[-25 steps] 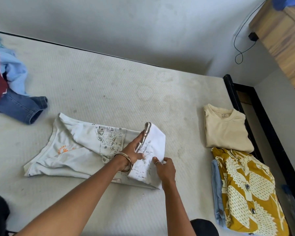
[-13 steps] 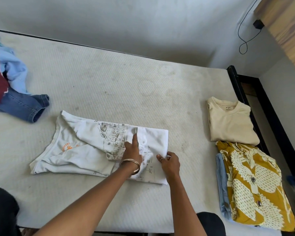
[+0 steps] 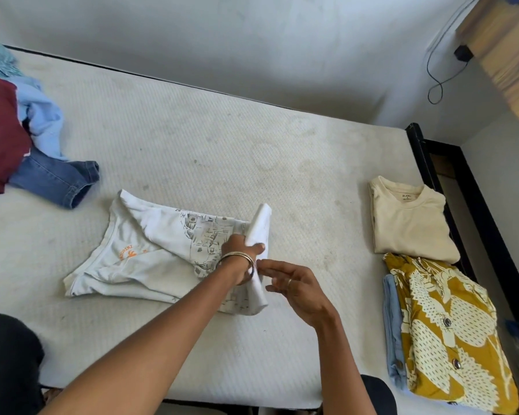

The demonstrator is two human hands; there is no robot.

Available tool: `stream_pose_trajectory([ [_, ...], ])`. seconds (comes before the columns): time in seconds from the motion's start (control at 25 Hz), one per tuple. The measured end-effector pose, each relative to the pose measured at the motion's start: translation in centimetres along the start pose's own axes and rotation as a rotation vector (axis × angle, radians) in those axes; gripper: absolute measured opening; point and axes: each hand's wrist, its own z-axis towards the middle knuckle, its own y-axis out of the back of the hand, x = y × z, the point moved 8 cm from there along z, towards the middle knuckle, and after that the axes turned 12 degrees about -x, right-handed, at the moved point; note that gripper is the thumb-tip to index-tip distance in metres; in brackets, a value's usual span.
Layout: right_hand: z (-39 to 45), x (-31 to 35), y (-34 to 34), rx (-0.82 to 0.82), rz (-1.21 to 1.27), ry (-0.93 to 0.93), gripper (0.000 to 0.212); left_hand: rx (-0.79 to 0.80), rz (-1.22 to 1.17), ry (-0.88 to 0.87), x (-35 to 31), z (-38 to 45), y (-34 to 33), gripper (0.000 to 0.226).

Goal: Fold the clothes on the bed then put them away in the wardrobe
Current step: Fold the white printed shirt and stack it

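Observation:
A pale printed T-shirt (image 3: 150, 250) lies half folded in the middle of the bed (image 3: 192, 151). My left hand (image 3: 240, 247), with a bangle on the wrist, grips the shirt's right end and lifts that flap up off the mattress. My right hand (image 3: 294, 287) hovers just beside it with fingers relaxed, holding nothing. At the right edge lie a folded cream T-shirt (image 3: 408, 223) and a folded mustard patterned shirt (image 3: 450, 330) on top of a light blue garment (image 3: 391, 324).
An unfolded heap sits at the far left: a maroon garment (image 3: 0, 133), a light blue top (image 3: 45, 121) and jeans (image 3: 57, 181). The black bed frame (image 3: 462, 187) runs along the right. A wooden cabinet (image 3: 510, 55) and a dangling cable (image 3: 441, 67) are at the upper right.
The shirt's right end lay flat under my left hand half a second ago; now my left hand grips it and raises it. My right hand has come off the cloth.

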Motion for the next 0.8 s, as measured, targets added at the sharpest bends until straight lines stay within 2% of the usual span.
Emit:
stream_pose_trajectory([
  [0.08, 0.5, 0.5, 0.4, -0.128, 0.093, -0.034, 0.03, 0.016, -0.06, -0.059, -1.0, 1.5, 3.8, 0.036],
  [0.16, 1.5, 0.2, 0.4, -0.275, 0.034, -0.053, 0.029, 0.088, -0.14, -0.133, -1.9, 2.9, 8.8, 0.027],
  [0.2, 1.9, -0.1, -0.3, -0.298, -0.021, -0.061, 0.029, 0.109, -0.182, -0.153, -1.9, 3.7, 11.5, 0.019],
  [0.32, 3.4, -0.7, -4.5, -0.247, -0.124, -0.078, 0.026, 0.036, -0.226, -0.112, 0.3, 6.6, 20.6, 0.009],
  [0.4, 4.5, -0.4, -8.1, -0.236, -0.189, -0.061, 0.025, -0.031, -0.224, -0.04, 4.2, 9.5, 24.9, 0.007],
  [0.52, 6.5, -0.5, -13.7, -0.242, -0.467, 0.105, 0.02, -0.131, -0.198, 0.021, 10.3, 13.7, 28.0, 0.026],
  [0.56, 6.9, -0.1, -15.5, -0.236, -0.631, 0.219, 0.022, -0.131, -0.215, 0.033, 11.5, 14.9, 28.1, 0.029],
  [0.64, 7.3, 0.1, -19.0, -0.19, -0.95, 0.382, 0.046, -0.098, -0.229, 0.024, 12.6, 16.1, 27.7, 0.032],
  [0.8, 7.2, -0.8, -24.4, -0.119, -1.199, 0.513, 0.072, -0.098, -0.17, 0.054, 13.9, 17.6, 27.6, 0.037],
])
